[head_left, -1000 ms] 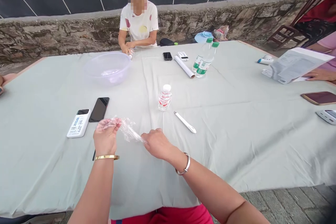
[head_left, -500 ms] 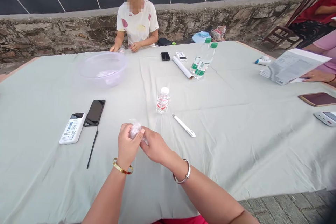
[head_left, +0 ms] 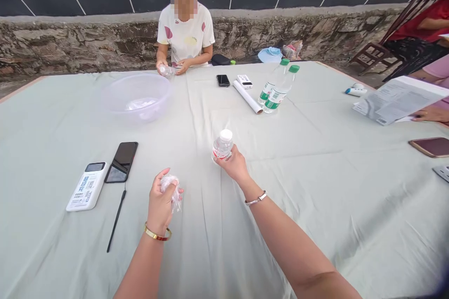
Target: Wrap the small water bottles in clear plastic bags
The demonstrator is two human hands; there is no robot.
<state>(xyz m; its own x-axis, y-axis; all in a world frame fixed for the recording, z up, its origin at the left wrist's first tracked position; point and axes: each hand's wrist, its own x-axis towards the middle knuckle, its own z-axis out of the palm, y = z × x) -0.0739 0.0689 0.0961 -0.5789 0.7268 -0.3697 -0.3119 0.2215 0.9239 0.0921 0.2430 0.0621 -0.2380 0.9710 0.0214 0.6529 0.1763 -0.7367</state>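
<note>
Right hand (head_left: 236,164) moved, gripping bottle (head_left: 221,145)

Left hand (head_left: 160,204): is clutching crumpled clear film (head_left: 169,180), a gold bangle (head_left: 157,236) circling its wrist.
Right hand (head_left: 236,166): is gripping a small white-capped bottle (head_left: 220,152), a silver bangle (head_left: 257,199) circling its wrist.
Black phone (head_left: 122,162): is lying just beside a white device (head_left: 86,187), a thin strap (head_left: 117,221) trailing from its lower end.
Lilac basin (head_left: 164,97): is holding clear plastic (head_left: 141,103).
Green-capped bottles (head_left: 276,98): two are standing beside a white roll (head_left: 247,96).
Opposite: a person (head_left: 185,32) in white is handling something clear (head_left: 167,71).
At right: another person's hand (head_left: 427,113) is holding printed papers (head_left: 396,98).
</note>
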